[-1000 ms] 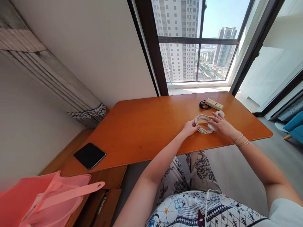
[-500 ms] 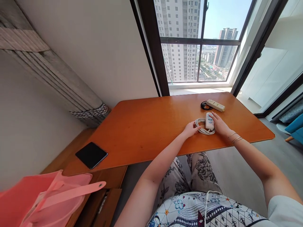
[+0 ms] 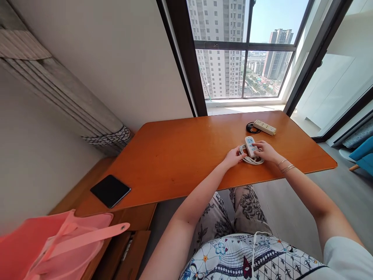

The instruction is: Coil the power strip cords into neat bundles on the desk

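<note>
A white power strip [image 3: 250, 144] lies on its coiled white cord [image 3: 253, 161] near the front edge of the wooden table [image 3: 180, 155]. My left hand [image 3: 234, 156] grips the left side of the coil, thumb on top. My right hand [image 3: 265, 151] is closed on the right side of the power strip, fingers on its upper face and edge. The strip is tilted a little to the left, its far end beyond the coil. Just behind it lies a cream power strip [image 3: 264, 127] with a coiled black cord [image 3: 252, 128].
A black tablet [image 3: 110, 191] lies at the table's left end. A pink bag [image 3: 72, 241] with a strap sits at the lower left, beside a wooden cabinet [image 3: 135, 249]. Behind the table is a window [image 3: 244, 70]; a blue chair [image 3: 363, 155] stands at the far right.
The white power strip has turned and shifted left over its coil, with my right hand following it. My left hand stays on the cord. The camera view has shifted slightly.
</note>
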A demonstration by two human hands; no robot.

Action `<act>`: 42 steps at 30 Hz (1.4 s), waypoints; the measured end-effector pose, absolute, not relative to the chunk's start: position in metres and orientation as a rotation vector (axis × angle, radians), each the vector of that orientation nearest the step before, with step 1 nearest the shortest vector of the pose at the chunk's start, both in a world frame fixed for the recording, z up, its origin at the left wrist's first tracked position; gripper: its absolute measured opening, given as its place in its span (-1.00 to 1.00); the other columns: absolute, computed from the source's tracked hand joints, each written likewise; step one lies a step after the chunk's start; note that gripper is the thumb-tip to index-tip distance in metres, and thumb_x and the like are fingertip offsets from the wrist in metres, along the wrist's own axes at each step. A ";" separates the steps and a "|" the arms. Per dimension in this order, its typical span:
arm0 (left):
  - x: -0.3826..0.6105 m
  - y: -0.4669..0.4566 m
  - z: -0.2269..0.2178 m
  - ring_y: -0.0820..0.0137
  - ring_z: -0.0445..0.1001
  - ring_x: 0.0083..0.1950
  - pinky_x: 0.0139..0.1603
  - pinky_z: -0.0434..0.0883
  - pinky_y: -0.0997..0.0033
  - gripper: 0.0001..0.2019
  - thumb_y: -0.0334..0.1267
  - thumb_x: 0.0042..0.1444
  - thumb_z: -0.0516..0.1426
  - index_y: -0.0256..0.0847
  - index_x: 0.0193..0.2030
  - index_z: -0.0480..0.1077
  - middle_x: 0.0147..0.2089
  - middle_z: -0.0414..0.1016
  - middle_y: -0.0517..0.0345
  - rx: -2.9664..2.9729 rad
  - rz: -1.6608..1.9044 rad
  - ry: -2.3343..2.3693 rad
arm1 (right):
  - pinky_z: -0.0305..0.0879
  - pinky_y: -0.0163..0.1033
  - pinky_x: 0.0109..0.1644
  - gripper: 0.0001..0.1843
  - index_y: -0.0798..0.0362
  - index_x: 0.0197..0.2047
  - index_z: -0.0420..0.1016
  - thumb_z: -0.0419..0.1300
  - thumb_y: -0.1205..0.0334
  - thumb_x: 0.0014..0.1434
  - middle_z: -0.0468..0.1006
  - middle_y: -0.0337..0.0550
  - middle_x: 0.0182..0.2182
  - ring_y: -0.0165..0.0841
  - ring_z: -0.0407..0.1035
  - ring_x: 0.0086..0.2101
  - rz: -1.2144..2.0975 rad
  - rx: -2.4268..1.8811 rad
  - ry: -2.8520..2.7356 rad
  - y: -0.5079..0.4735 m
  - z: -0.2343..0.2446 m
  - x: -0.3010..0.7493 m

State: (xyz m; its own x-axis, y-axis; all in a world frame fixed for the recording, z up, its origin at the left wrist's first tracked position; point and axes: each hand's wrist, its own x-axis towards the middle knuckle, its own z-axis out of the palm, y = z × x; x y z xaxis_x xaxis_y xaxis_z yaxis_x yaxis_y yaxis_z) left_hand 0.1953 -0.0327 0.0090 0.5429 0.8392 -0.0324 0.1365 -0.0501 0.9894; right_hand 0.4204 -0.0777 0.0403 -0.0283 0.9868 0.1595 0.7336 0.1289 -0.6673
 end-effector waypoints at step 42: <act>0.309 -0.054 -0.010 0.33 0.53 -0.11 -0.02 0.57 0.21 -0.51 -0.34 -0.02 0.42 -0.23 0.01 0.34 -0.07 0.53 -0.05 1.337 0.861 0.972 | 0.36 -0.24 -0.10 -0.51 0.20 0.15 0.49 0.16 0.04 0.31 0.61 0.14 0.02 -0.16 0.52 -0.09 0.571 -2.272 -1.234 -0.092 0.041 0.500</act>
